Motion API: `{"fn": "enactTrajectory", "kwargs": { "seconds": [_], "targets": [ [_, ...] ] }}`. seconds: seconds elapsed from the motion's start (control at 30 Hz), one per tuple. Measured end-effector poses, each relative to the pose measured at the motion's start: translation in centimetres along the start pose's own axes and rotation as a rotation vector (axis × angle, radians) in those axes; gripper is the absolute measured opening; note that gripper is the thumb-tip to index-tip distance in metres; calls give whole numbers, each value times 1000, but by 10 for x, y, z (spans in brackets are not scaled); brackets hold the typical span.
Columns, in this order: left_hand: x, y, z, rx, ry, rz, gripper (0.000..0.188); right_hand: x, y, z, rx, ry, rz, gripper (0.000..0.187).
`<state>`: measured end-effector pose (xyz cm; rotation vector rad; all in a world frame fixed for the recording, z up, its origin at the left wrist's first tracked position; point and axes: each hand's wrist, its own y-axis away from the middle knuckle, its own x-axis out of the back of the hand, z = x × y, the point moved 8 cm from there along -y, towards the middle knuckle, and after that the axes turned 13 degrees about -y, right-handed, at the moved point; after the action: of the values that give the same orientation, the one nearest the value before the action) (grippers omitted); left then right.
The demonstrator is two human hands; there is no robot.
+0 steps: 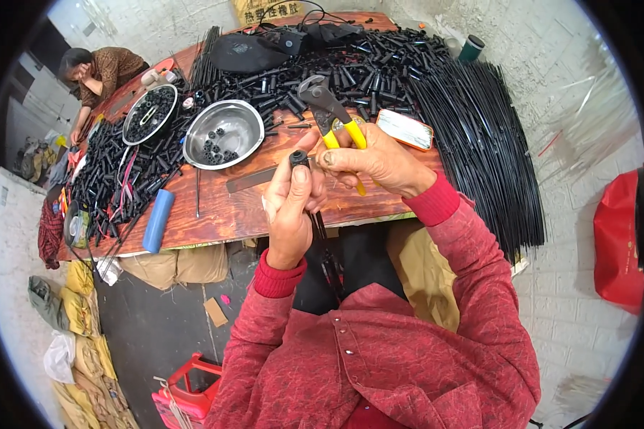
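My left hand is closed around a short black cylindrical piece, its round end facing up and my thumb along its side. Thin black rods hang below that hand; whether they join the piece I cannot tell. Yellow-handled cutting pliers rest in my right hand, jaws pointing up and away. The right thumb and forefinger come together just beside the black piece; anything pinched between them is too small to make out. Both hands are above the near edge of the reddish wooden table.
Behind my hands lie heaped black tubes and, to the right, long black rods. A steel bowl with small black parts, a flat metal strip, a blue cylinder and a tin surround them. Another person sits far left.
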<state>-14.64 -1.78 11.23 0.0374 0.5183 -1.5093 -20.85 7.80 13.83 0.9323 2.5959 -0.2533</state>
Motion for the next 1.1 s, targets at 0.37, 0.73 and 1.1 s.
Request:
{"fn": "enactTrajectory", "kwargs": {
  "seconds": [0.37,0.73,1.1],
  "targets": [
    [-1,5,4,-16,1,3,50,-7,0,-1,-3,53,19,29],
    [-1,6,4,-28,6,-16,53,-10,2,-3,-10,5,17,32],
    [-1,7,5,-43,8,-21,55,-6,0,1,-15,27,40,32]
  ]
}}
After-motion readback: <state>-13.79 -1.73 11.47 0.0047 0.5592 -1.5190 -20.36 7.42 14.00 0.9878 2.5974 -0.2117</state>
